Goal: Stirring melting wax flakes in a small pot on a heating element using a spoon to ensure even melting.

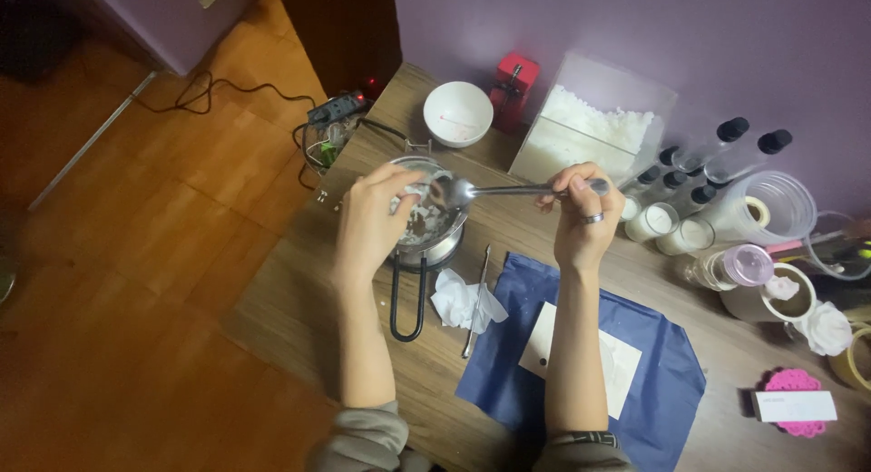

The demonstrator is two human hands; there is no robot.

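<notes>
1. The left hand (370, 220) curls over the near-left rim of a small metal pot (428, 220), fingers bent and pressed together over its contents; what they pinch there, if anything, I cannot tell.
2. The pot stands near the table's (290, 300) left edge, its black loop handle (407, 300) pointing toward the person. Inside lie white flakes and lumps.
3. A metal spoon (490, 191) reaches level over the pot's right rim, its bowl above the flakes. The right hand (582, 214), a ring on one finger, pinches the spoon's handle end between thumb and fingers.
4. Behind the pot sits a white bowl (458, 114), which looks almost empty, beside a small red box (514, 91).
5. Right of these, a clear plastic box (599, 118) is partly filled with white flakes.
6. Further right, clear bottles with black caps (717, 150) lie crowded together; two short glass jars (667, 227) in front hold something white.
7. A crumpled white tissue (463, 301) and a thin metal tool (475, 300) lie just right of the pot's handle.
8. A blue cloth (667, 381) with a white sheet (617, 359) on it spreads under the right forearm.
9. Open tabletop remains near the left edge, beside the handle; the right end is cluttered with jars, tape rolls and a pink doily (791, 401).
</notes>
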